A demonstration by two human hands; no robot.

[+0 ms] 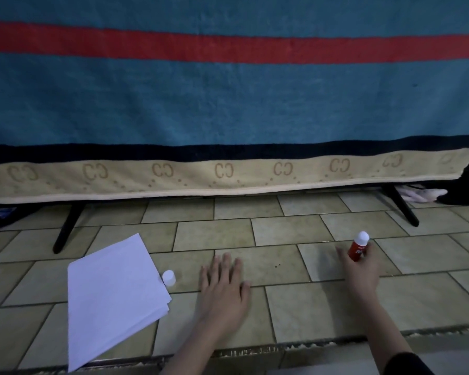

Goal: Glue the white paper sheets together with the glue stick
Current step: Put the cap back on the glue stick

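Right hand (362, 269): lower right of the frame, fingers curled round the red glue stick (359, 246), held upright, white tip exposed, probably ready to apply.
Left hand (224, 286): lower centre, released, fingers straight and flat on the tiled floor (282, 231), likely bracing.
Cap (169, 277): stands just beside the sheets, set aside.
White paper sheets (111, 293): stacked at lower left, well apart from the glue stick.

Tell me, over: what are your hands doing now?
Right hand grips glue stick. Left hand flat on floor tiles. Paper sheets untouched, white cap beside them.
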